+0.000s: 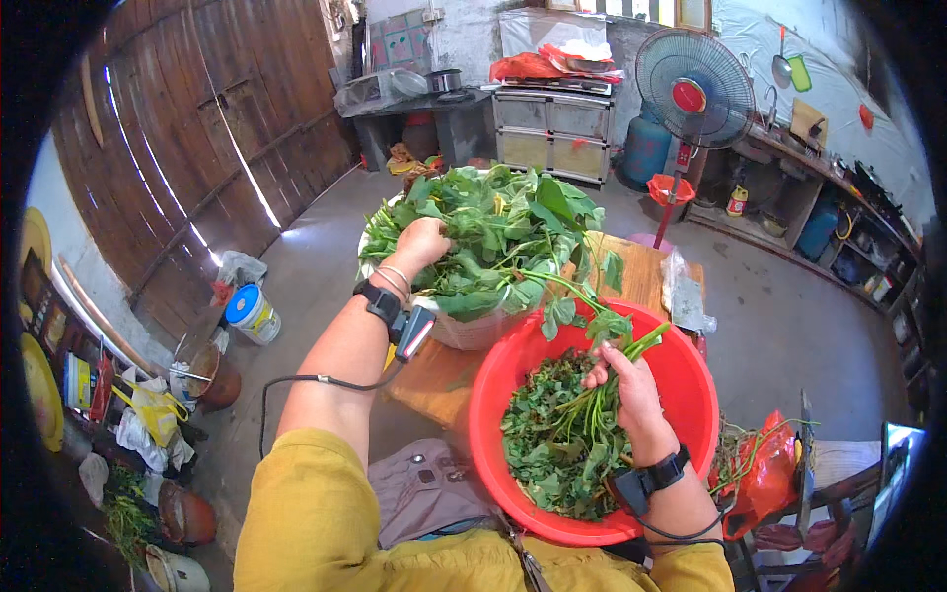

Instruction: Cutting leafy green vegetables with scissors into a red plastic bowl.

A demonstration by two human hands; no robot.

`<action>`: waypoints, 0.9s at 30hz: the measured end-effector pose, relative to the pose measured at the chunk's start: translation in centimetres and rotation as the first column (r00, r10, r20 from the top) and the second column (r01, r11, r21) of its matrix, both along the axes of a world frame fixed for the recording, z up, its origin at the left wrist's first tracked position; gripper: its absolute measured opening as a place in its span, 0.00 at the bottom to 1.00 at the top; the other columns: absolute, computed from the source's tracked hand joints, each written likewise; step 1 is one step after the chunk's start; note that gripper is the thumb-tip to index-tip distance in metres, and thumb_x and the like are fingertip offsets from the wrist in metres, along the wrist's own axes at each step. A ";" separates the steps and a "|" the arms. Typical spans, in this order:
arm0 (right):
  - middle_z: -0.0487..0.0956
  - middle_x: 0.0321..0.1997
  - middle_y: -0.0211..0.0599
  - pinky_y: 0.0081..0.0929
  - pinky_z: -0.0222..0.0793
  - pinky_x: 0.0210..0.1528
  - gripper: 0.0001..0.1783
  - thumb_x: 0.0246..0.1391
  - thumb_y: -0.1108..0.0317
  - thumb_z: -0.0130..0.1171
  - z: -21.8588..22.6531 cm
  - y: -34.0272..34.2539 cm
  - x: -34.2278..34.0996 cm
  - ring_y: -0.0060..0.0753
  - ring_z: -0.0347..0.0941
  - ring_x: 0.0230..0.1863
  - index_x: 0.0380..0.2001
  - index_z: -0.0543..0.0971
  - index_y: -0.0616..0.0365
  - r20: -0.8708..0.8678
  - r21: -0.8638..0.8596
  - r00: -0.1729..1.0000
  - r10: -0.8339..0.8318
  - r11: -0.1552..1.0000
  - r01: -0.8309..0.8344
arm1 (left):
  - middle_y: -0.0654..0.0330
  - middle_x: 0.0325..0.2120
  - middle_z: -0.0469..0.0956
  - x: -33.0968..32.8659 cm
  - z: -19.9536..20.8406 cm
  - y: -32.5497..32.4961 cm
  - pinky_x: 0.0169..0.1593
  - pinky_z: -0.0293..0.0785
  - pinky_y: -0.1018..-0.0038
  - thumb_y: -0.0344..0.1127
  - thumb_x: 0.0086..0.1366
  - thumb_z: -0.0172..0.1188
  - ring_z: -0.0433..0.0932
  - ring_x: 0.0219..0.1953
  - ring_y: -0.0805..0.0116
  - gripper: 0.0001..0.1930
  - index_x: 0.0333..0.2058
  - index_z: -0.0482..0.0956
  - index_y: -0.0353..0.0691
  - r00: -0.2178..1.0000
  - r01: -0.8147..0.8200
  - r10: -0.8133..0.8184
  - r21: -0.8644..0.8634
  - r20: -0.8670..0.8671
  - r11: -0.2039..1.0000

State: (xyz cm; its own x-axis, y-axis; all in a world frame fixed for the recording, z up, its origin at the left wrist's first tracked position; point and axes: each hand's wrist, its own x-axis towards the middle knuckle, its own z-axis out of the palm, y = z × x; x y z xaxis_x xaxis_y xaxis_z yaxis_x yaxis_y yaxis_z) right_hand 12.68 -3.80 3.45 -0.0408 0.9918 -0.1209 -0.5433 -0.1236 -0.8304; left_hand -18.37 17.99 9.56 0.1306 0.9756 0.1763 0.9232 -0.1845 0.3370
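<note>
I could easily drag more than I mean to: a long stem [564, 283] reaches from the leafy heap [513, 222] over to the bunch of green stems [592, 400] above the red basin [485, 426], and a tug on tangled greens might spill some past the basin's rim. If my grip slackened, the bunch would probably drop among the loose leaves [547, 444] inside and mix with them. The cable [321, 379] looping off my left forearm could catch on the white tub [469, 332], beside the worktop's [631, 271] left part.

My left arm stretches forward, back of the hand up; its fingers dip into the heap's near left side, and I can't tell whether they pinch anything. My right hand [633, 387] hangs over the basin, thumb uppermost, fingers clamped round the stems, leafy ends trailing down.
</note>
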 end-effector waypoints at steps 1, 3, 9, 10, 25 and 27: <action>0.67 0.17 0.31 0.28 0.69 0.30 0.11 0.56 0.66 0.52 0.0 0.1 0.1 0.25 0.65 0.20 0.32 0.71 0.64 0.000 -0.001 1.000 0.000 1.000 0.000 | 0.47 0.31 0.78 0.1 0.2 0.0 0.41 0.72 0.64 0.43 0.48 0.63 0.78 0.36 0.52 0.17 0.34 0.80 0.37 1.000 -0.012 0.012 0.022 -0.006 1.000; 0.68 0.20 0.32 0.29 0.70 0.30 0.10 0.56 0.66 0.52 -0.2 0.2 0.3 0.25 0.65 0.20 0.33 0.70 0.64 -0.003 -0.011 1.000 0.015 1.000 -0.015 | 0.45 0.26 0.77 0.4 1.3 0.2 0.38 0.72 0.62 0.41 0.51 0.61 0.77 0.31 0.50 0.14 0.29 0.79 0.35 0.996 0.055 -0.062 0.115 0.057 0.992; 0.70 0.26 0.33 0.31 0.71 0.31 0.10 0.55 0.67 0.53 -0.7 0.4 0.2 0.24 0.65 0.22 0.36 0.69 0.63 -0.008 0.042 0.999 0.039 0.998 -0.039 | 0.49 0.24 0.76 1.4 5.6 -0.9 0.31 0.69 0.65 0.39 0.54 0.61 0.75 0.26 0.55 0.12 0.30 0.78 0.34 0.975 -0.029 -0.112 0.606 0.193 0.795; 0.70 0.26 0.33 0.31 0.71 0.31 0.10 0.55 0.67 0.53 -0.8 0.5 0.4 0.24 0.65 0.22 0.36 0.69 0.63 -0.009 0.036 0.999 0.032 0.999 -0.032 | 0.50 0.25 0.75 2.5 6.5 -1.9 0.31 0.69 0.67 0.37 0.54 0.61 0.75 0.26 0.57 0.11 0.30 0.77 0.34 0.935 -0.038 -0.193 0.625 0.298 0.779; 0.74 0.31 0.30 0.26 0.71 0.32 0.16 0.57 0.56 0.53 0.6 -0.4 0.5 0.26 0.72 0.31 0.37 0.74 0.59 0.033 -0.037 0.997 0.066 0.997 -0.065 | 0.58 0.39 0.75 10.5 3.2 -17.3 0.52 0.65 0.65 0.33 0.53 0.59 0.73 0.44 0.59 0.23 0.49 0.68 0.37 0.647 0.416 -0.732 0.706 0.213 0.573; 0.75 0.46 0.35 0.28 0.73 0.41 0.24 0.58 0.53 0.50 0.8 -0.5 1.0 0.28 0.72 0.43 0.51 0.70 0.59 -0.014 0.016 0.981 0.196 0.981 -0.196 | 0.58 0.41 0.75 11.2 2.4 -18.5 0.49 0.68 0.68 0.32 0.52 0.61 0.73 0.44 0.60 0.25 0.50 0.69 0.38 0.690 0.495 -0.722 0.759 -0.048 0.423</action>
State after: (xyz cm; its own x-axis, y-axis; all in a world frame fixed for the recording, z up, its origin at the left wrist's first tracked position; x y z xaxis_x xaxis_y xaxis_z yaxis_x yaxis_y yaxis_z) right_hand 13.72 -4.31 4.29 -0.2362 0.9661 -0.1044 -0.5228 -0.2169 -0.8244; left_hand -7.17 -0.54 11.91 0.4805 0.2223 0.8484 0.3683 -0.9291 0.0348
